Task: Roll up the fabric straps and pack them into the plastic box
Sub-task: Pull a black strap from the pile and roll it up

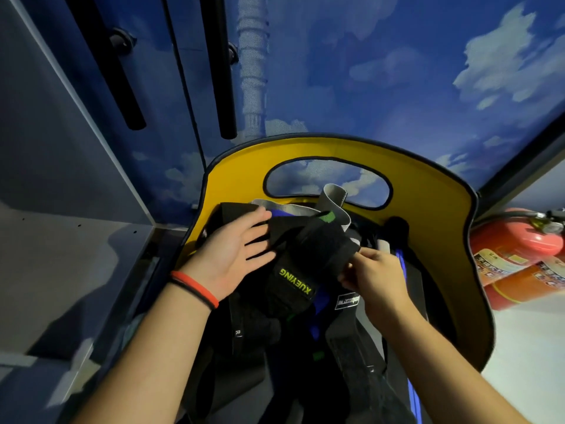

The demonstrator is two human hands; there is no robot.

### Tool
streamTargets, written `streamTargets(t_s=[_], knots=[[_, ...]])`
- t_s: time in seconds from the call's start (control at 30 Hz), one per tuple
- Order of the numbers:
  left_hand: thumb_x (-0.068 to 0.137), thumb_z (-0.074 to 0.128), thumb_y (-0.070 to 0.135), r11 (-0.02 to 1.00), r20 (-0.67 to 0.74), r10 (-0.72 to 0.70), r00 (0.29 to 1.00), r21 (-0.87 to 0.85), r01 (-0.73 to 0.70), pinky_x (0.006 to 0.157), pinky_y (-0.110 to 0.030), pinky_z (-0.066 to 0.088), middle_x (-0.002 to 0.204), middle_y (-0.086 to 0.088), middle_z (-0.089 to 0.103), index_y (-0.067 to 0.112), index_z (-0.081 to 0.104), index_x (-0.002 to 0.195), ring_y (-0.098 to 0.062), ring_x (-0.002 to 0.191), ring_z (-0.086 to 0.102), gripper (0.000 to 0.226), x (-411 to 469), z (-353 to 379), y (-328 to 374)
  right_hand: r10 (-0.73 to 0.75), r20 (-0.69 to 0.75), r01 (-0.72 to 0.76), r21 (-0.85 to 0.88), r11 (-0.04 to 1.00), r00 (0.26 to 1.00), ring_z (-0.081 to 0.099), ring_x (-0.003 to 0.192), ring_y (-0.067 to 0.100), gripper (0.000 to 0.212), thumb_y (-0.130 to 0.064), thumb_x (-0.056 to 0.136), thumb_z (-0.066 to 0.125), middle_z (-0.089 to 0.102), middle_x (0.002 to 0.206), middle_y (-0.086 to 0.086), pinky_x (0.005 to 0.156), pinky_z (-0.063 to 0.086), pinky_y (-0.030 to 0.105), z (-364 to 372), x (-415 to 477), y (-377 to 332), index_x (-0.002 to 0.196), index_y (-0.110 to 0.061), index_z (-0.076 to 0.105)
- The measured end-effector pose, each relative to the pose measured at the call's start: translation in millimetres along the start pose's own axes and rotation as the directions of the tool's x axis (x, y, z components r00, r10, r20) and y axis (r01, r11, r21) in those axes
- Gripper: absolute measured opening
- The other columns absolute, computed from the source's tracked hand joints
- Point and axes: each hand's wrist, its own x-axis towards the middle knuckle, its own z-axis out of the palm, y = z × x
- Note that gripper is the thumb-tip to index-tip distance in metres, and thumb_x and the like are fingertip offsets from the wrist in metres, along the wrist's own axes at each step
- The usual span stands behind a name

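Observation:
A black fabric strap (308,261) with a green "XUEYING" label lies on top of a heap of black, grey and blue straps (351,356) on a yellow chair (428,185). My left hand (235,255) lies on the strap's left part with straight fingers. My right hand (370,273) pinches the strap's right end between thumb and fingers. A grey strap (331,195) curls up behind them. No plastic box is in view.
The yellow chair back has an oval cut-out (327,182). Two red fire extinguishers (516,255) lie on the floor to the right. A dark blue cabinet (76,166) with long black handles stands at the left. A blue sky mural covers the wall behind.

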Motion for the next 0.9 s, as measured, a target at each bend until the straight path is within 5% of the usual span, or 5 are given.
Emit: streamTargets(t_s=[0.23,0.37,0.6,0.77,0.9], knots=[[0.098,0.060,0.038,0.980,-0.080,0.071,0.994,0.192,-0.055,0.102,-0.041,0.051,0.128,-0.002,0.067,0.020,0.066,0.124,-0.019,0.117,0.064,0.033,2,-8,3,-0.164,0.077,0.177,-0.223,0.959,0.984,0.058,0.052,0.011,0.024,-0.011,0.096,0.066,0.068,0.060,0.007,0.050,0.048,0.021,-13,0,16,0.076,-0.001,0.075],[0.099,0.059,0.040,0.917,-0.195,0.178,0.965,0.389,-0.090,0.100,-0.041,0.051,0.121,0.002,0.069,0.019,0.067,0.123,-0.016,0.113,0.064,0.032,1,-20,9,-0.343,0.393,0.520,-0.692,0.500,0.853,0.061,0.058,0.006,0.014,-0.018,0.090,0.066,0.065,0.061,-0.016,0.056,0.046,0.025,-25,-3,22,0.083,-0.024,0.076],[0.091,0.058,0.060,0.319,-0.264,0.276,0.924,0.932,0.171,0.107,-0.043,0.040,0.153,-0.003,0.039,0.030,0.035,0.151,-0.027,0.138,0.043,0.071,6,-49,-7,-0.168,0.538,0.554,-0.721,0.416,0.826,0.058,0.062,-0.005,0.031,-0.016,0.086,0.070,0.059,0.062,-0.029,0.057,0.041,0.012,-31,-7,-9,0.106,-0.040,0.073],[0.089,0.065,0.057,0.439,-0.259,0.002,0.966,0.868,0.232,0.117,-0.045,0.033,0.166,-0.004,0.019,0.034,-0.012,0.159,-0.031,0.147,0.033,0.106,21,-48,-25,-0.306,0.519,0.601,-0.656,0.457,0.798,0.063,0.077,-0.006,0.018,-0.017,0.091,0.070,0.066,0.070,-0.028,0.063,0.043,0.010,-13,-7,-15,0.084,-0.033,0.075],[0.090,0.066,0.051,0.478,-0.284,-0.012,0.959,0.840,0.255,0.119,-0.046,0.031,0.167,-0.004,0.017,0.032,-0.015,0.158,-0.030,0.148,0.032,0.108,30,-45,-28,-0.168,0.551,0.567,-0.715,0.409,0.817,0.062,0.078,0.001,0.030,-0.062,0.090,0.062,0.065,0.084,-0.015,0.062,0.041,0.017,-9,-19,-17,0.103,-0.036,0.067]])
